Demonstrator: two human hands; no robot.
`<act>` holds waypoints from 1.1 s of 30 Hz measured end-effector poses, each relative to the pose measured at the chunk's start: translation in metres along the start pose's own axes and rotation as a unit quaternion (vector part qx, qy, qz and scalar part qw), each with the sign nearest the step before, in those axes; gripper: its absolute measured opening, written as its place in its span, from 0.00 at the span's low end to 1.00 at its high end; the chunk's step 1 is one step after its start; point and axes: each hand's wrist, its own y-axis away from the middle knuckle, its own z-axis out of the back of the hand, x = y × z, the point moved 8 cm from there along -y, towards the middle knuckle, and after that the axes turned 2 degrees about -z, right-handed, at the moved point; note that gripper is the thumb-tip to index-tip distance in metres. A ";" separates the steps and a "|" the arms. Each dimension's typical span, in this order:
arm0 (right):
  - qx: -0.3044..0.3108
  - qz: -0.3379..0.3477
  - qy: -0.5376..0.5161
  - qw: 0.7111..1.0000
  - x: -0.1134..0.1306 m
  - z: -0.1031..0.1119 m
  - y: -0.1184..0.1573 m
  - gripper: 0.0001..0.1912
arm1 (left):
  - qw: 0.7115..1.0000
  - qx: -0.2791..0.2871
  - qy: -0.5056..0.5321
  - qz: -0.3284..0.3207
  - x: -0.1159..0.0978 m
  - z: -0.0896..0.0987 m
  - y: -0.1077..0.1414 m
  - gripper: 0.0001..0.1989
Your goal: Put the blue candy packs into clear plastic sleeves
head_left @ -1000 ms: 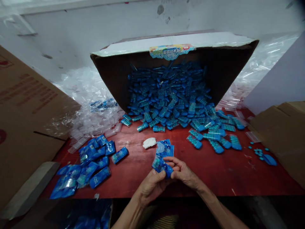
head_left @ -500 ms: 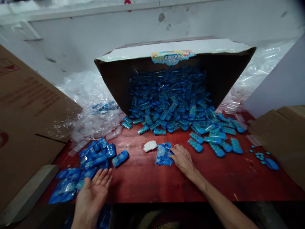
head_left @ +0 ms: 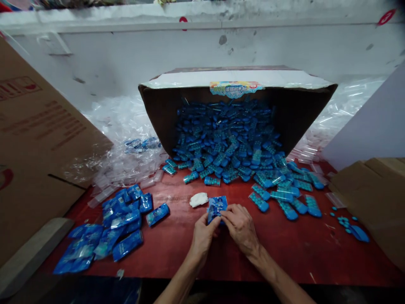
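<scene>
The left hand (head_left: 204,234) and right hand (head_left: 241,230) meet over the red tabletop (head_left: 202,257), thumbs and fingers drawn together in a pinch on the near edge of a small flat stack of glossy blue printed plastic sleeves (head_left: 217,204). How many sleeves they grip cannot be told. The stack lies near the middle of the tabletop, just right of a crumpled white lump (head_left: 198,199).

Beyond, a white-edged cardboard carton (head_left: 177,79) lies on its side, its open mouth facing the person, and clear containers of turquoise beads with blue ends (head_left: 228,139) spill out of it. To the left sits a heap of shiny blue wrapped packets (head_left: 123,217), with one blue packet (head_left: 158,214) apart on its right. Loose turquoise beads (head_left: 343,221) lie beside a blue plastic piece (head_left: 359,233) at far right.
</scene>
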 end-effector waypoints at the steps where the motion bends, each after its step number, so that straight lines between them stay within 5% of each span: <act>1: -0.012 -0.013 -0.043 0.999 -0.001 0.002 0.000 0.10 | 1.000 0.000 0.002 -0.008 0.000 -0.003 -0.003 0.13; 7: 0.046 -0.183 -0.258 0.948 -0.034 -0.026 -0.006 0.11 | 1.000 -0.020 0.022 0.002 0.008 -0.005 -0.012 0.14; 10: 0.046 -0.216 -0.192 0.956 -0.045 -0.034 -0.009 0.14 | 0.999 -0.030 0.036 0.027 0.012 -0.006 -0.014 0.15; 14: 0.040 -0.240 -0.103 0.965 -0.058 -0.034 -0.016 0.16 | 0.992 0.031 0.078 0.089 0.020 -0.010 -0.009 0.15; 20: 0.108 -0.203 -0.027 0.973 -0.050 -0.034 -0.024 0.04 | 0.985 0.054 0.108 0.121 0.013 0.000 0.006 0.12; 25: 0.051 -0.216 0.056 0.973 -0.043 -0.003 -0.023 0.17 | 0.986 0.015 0.134 0.098 0.007 -0.003 -0.005 0.13; 28: 0.013 -0.214 -0.082 0.973 -0.042 0.002 -0.020 0.17 | 0.988 0.012 0.126 0.084 0.010 -0.008 -0.012 0.13; 31: 0.071 -0.222 -0.285 0.930 -0.041 -0.023 -0.013 0.12 | 0.993 0.016 0.098 0.064 0.012 -0.015 -0.015 0.14; 33: 0.075 -0.239 -0.320 0.914 -0.042 -0.033 -0.008 0.13 | 0.996 0.006 0.074 0.046 0.012 -0.017 -0.016 0.15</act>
